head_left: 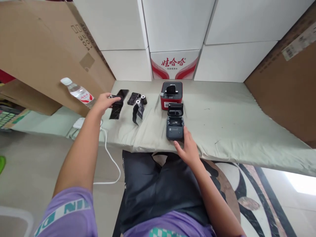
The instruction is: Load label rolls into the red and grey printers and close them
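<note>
The left hand (105, 101) is clamped, thumb and fingers, on a black label strip (115, 112), which trails just beside that grip. The right hand (189, 148), thumb and fingers apart, touches the open-lidded portable printer (174, 130); black label rolls (144, 99) lie between both hands.

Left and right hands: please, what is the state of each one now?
Left hand: closed, holding a glossy black strip.
Right hand: open, touching the opened, boxy dark-grey device.
</note>
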A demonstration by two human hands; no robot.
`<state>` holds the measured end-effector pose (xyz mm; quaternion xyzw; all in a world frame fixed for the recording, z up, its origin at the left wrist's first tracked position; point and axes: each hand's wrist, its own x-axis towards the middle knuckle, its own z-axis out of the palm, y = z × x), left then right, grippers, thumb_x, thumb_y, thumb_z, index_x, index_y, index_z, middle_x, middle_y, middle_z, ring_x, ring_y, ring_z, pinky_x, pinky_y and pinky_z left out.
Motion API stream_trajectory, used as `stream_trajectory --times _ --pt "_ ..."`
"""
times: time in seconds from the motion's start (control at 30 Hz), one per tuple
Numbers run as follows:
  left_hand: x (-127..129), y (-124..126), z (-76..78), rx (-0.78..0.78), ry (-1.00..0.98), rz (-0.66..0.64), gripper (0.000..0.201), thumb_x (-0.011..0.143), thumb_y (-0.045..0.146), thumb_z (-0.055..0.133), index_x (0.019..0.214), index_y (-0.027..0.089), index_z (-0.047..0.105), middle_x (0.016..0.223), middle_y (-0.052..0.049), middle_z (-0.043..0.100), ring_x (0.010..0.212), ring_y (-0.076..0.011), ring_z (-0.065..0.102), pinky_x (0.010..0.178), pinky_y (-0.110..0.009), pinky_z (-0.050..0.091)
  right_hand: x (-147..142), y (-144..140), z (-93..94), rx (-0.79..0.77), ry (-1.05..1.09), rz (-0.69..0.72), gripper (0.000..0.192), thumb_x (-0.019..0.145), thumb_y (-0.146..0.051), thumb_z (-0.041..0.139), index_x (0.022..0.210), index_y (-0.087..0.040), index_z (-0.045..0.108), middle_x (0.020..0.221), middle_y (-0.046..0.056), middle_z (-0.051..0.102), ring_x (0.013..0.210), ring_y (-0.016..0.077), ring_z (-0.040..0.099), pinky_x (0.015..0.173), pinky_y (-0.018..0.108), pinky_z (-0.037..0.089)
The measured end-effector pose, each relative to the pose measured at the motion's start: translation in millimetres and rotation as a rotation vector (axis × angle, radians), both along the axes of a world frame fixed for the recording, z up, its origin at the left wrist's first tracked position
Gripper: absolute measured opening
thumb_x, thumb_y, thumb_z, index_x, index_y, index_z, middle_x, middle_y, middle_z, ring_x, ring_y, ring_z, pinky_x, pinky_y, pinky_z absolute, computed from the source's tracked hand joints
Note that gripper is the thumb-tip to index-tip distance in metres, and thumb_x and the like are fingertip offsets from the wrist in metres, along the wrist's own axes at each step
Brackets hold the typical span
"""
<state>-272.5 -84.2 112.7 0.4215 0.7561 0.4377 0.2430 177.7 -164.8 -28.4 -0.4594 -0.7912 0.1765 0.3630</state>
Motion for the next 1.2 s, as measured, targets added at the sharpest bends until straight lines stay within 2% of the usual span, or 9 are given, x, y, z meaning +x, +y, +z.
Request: stream_trajectory --times 0.07,0.17,0.27,0.33,0.47,0.67,0.87,1.07,1.2 --pt "12 3 6.2 0.203 -0.248 0.026 0.032 0.063 0.025 0.082 0.083 0.02 0.058 0.073 0.002 0.065 0.068 -0.0143 0.06 0.069 -0.029 0.052 -1 0 -0.3 0.01 0.003 -0.003 0.086 0.1 -0.056 0.053 0.166 -0.011 0.021 0.159 0.029 0.045 0.148 0.043 0.048 0.112 0.063 0.051" --pt "44 2 6.5 0.471 -0.603 -0.086 0.026 0.069 0.021 0.074 0.081 0.021 0.052 0.078 0.002 0.066 0.069 -0.0117 0.061 0.066 -0.025 0.052 -1 0 -1.4 0.026 0.009 -0.006 0.085 0.1 -0.056 0.054 0.166 -0.013 0.021 0.16 0.028 0.045 0.149 0.0422 0.047 0.114 0.064 0.048" --pt "85 -4 -5.4 0.625 -0.687 -0.115 0.019 0.08 0.035 0.07 0.091 0.021 0.061 0.096 -0.005 0.074 0.096 -0.0197 0.071 0.079 -0.031 0.059 -1 0 -3.1 0.031 0.016 -0.012 0.084 0.1 -0.054 0.055 0.166 -0.014 0.022 0.16 0.028 0.045 0.148 0.0422 0.048 0.115 0.065 0.047" --pt "112 -9 -17.4 0.623 -0.603 -0.073 0.033 0.089 0.053 0.059 0.1 0.022 0.066 0.106 -0.009 0.076 0.114 -0.0278 0.07 0.085 -0.04 0.061 -1 1 -4.3 0.033 0.028 -0.016 0.082 0.1 -0.053 0.055 0.166 -0.015 0.024 0.16 0.027 0.046 0.148 0.042 0.049 0.115 0.065 0.047" --pt "154 -17 -41.2 0.584 -0.707 -0.147 0.053 0.09 0.07 0.041 0.104 0.026 0.067 0.119 -0.009 0.074 0.121 -0.0283 0.067 0.089 -0.044 0.061 -2 2 -3.9 0.011 0.071 -0.031 0.077 0.099 -0.049 0.057 0.163 -0.015 0.029 0.156 0.026 0.05 0.145 0.04 0.052 0.115 0.065 0.047" --pt "201 -29 -71.8 0.632 -0.914 -0.324 0.047 0.08 0.068 0.065 0.102 0.027 0.069 0.119 -0.009 0.076 0.12 -0.0303 0.068 0.097 -0.049 0.058 -8 1 14.0 0.089 0.137 -0.082 0.055 0.099 -0.039 0.057 0.15 -0.017 0.051 0.156 0.023 0.05 0.147 0.0362 0.049 0.118 0.062 0.045" --pt "235 -34 -104.4 0.642 -0.83 -0.523 0.06 0.064 0.067 0.086 0.104 0.026 0.071 0.121 -0.01 0.073 0.12 -0.0311 0.067 0.093 -0.043 0.057 -22 12 41.9 0.159 0.18 0.02 0.038 0.099 -0.034 0.059 0.134 -0.023 0.066 0.133 0.014 0.07 0.134 0.0317 0.059 0.115 0.058 0.048" --pt "242 -40 -118.2 0.575 -0.827 -0.509 0.061 0.061 0.057 0.094 0.108 0.031 0.066 0.093 -0.002 0.071 0.073 -0.017 0.068 0.056 -0.028 0.053 -28 19 52.1 0.068 0.149 0.127 0.055 0.099 -0.036 0.059 0.153 -0.031 0.053 0.146 0.009 0.065 0.141 0.0308 0.056 0.121 0.06 0.041" --pt "240 -50 -113.6 0.574 -0.845 -0.567 0.058 0.07 0.051 0.091 0.113 0.034 0.056 0.089 0.0 0.071 0.067 -0.0169 0.069 0.046 -0.024 0.046 -32 14 49.0 -0.056 0.347 0.144 0.065 0.104 -0.039 0.052 0.165 -0.03 0.032 0.149 0.01 0.064 0.141 0.0267 0.059 0.121 0.055 0.044"
